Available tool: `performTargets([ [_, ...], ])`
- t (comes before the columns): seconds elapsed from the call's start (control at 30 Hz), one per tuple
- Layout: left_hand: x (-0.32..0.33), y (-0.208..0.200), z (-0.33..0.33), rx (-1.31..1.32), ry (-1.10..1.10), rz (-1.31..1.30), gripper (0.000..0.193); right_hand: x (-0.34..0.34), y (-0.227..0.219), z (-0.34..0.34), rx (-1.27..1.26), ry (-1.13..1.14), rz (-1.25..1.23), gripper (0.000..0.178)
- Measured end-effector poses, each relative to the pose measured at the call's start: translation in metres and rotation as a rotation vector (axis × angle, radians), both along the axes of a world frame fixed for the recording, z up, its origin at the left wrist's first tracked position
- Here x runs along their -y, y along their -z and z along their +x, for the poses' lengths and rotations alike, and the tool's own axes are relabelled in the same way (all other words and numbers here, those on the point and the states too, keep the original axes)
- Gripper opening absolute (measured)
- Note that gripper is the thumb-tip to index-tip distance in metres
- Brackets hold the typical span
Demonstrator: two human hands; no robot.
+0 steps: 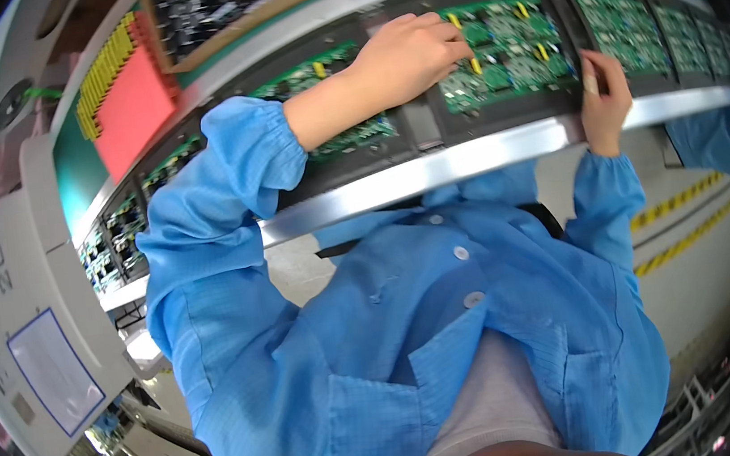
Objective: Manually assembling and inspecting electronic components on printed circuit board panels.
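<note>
My left hand (419, 52) reaches over a green circuit board panel (501, 37) in a black carrier (510, 117). Its fingers are pinched together, with the tips at a slim yellow component (475, 65) standing on the panel. Whether they grip that part or something smaller is hidden. More yellow components (523, 10) stand on the same panel. My right hand (606, 100) is at the carrier's right end, above the metal rail. Thumb and forefinger are bent toward each other near the black edge; anything between them is too small to make out.
Further populated panels (622, 32) run along the line to the right, and another panel (372, 132) sits under my left forearm. A cardboard box of dark parts (236, 8) and a pink sheet with a row of yellow parts (130, 102) lie behind. A silvery rail (500, 148) borders the near side.
</note>
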State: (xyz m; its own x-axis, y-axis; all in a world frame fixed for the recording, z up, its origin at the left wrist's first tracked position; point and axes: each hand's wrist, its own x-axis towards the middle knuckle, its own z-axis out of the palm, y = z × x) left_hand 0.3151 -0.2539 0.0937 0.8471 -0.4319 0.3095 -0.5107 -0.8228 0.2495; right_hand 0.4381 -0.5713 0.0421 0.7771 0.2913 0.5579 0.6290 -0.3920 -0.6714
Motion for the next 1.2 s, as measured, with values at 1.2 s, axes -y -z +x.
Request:
performTargets([
  [1.2,-0.255,0.001,-0.061,0.365,-1.008,-0.117,0.018,-0.463,-0.032,0.055,-0.532,-1.078,-0.159,0.029],
])
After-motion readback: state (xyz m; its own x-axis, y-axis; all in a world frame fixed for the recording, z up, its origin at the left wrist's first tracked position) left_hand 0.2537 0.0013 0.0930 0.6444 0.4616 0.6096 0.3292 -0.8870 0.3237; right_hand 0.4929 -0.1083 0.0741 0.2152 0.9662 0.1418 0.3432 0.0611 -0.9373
